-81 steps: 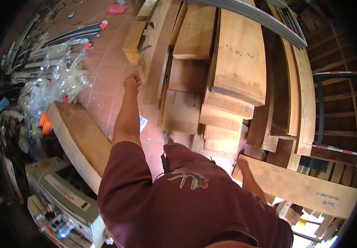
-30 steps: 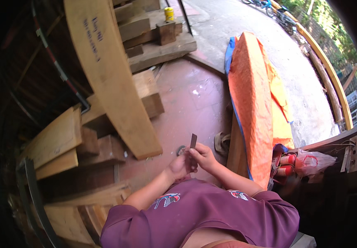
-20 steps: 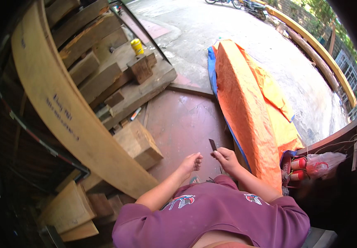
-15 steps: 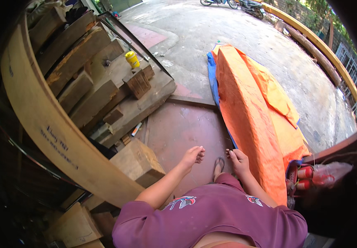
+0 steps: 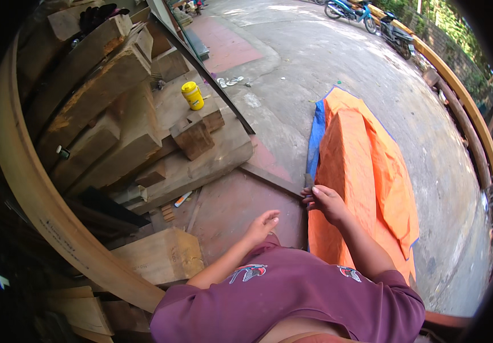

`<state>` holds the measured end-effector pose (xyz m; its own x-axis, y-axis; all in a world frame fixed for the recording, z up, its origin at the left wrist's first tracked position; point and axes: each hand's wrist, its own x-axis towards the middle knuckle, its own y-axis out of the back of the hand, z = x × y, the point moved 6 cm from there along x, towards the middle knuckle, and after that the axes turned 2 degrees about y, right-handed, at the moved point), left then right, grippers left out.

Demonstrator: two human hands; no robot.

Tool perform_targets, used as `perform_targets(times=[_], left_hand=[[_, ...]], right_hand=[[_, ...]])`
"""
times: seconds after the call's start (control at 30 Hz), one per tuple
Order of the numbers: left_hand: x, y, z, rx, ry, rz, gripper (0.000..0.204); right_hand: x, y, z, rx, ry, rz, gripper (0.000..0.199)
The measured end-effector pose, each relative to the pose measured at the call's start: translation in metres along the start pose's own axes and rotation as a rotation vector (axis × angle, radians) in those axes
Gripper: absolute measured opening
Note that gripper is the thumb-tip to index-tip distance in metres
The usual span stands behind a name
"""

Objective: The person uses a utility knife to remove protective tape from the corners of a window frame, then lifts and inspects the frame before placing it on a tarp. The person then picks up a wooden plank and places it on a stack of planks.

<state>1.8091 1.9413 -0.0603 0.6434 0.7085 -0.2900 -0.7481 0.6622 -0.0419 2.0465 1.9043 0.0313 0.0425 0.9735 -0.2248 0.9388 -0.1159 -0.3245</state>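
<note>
A: How is the right hand [image 5: 327, 201] engaged?

B: It is closed around a small dark flat object [image 5: 308, 182], which stands upright above the fingers. The kind of tool cannot be told. It is held at the near edge of the orange tarpaulin [image 5: 366, 171], just where the blue underside [image 5: 316, 137] is folded back.

A: And the left hand [image 5: 263, 223]?

B: It is loosely open, fingers slightly curled, and nothing is held in it. It hangs above the reddish floor [image 5: 229, 206], well clear of the timber.

A: Why is the object carried in that manner?

B: As a judgement: an upright grip keeps the end away from the body and the tarpaulin, while the other hand is left free.

A: What is arranged around the hands?

B: To the left, heavy wooden beams [image 5: 109, 114] are stacked at an angle, with a small block [image 5: 192, 137] and a yellow container [image 5: 192, 95] resting on top. A long curved plank [image 5: 41, 217] is leaned across the stack. A thick offcut [image 5: 158, 257] lies near the left forearm.

A: What stands in the way?

B: A thin strip of wood [image 5: 269, 178] lies on the floor just ahead of both hands. The covered heap blocks the right side. Parked motorbikes [image 5: 366, 20] are seen far off on the concrete yard [image 5: 338, 74].
</note>
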Motion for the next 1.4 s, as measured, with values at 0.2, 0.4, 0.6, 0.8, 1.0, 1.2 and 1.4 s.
perform_targets(times=[0.2, 0.4, 0.6, 0.8, 1.0, 1.2, 1.4], left_hand=[[0.142, 0.024, 0.137, 0.079, -0.393, -0.253, 0.077], [0.289, 0.058, 0.243, 0.394, -0.357, -0.553, 0.070], [0.404, 0.074, 0.295, 0.443, -0.226, -0.528, 0.059], [0.503, 0.140, 0.323, 0.556, -0.530, -0.002, 0.030], [0.570, 0.259, 0.391, 0.615, -0.548, 0.658, 0.021], [0.505, 0.401, 0.472, 0.480, -0.534, 1.518, 0.004], [0.438, 0.487, 0.602, 1.153, -0.497, 2.040, 0.021]], right_hand=[[0.142, -0.010, -0.047, 0.341, -0.162, -0.445, 0.041], [0.257, 0.019, -0.123, 0.275, -0.130, -0.521, 0.041], [0.371, 0.068, -0.133, 0.467, -0.138, -0.516, 0.033], [0.510, 0.099, -0.153, 0.691, -0.265, -0.546, 0.031], [0.697, 0.130, -0.260, 0.489, -0.136, -0.707, 0.031], [0.874, 0.157, -0.374, 0.369, 0.120, -0.766, 0.032], [0.950, 0.113, -0.333, 0.515, -0.059, -0.776, 0.032]])
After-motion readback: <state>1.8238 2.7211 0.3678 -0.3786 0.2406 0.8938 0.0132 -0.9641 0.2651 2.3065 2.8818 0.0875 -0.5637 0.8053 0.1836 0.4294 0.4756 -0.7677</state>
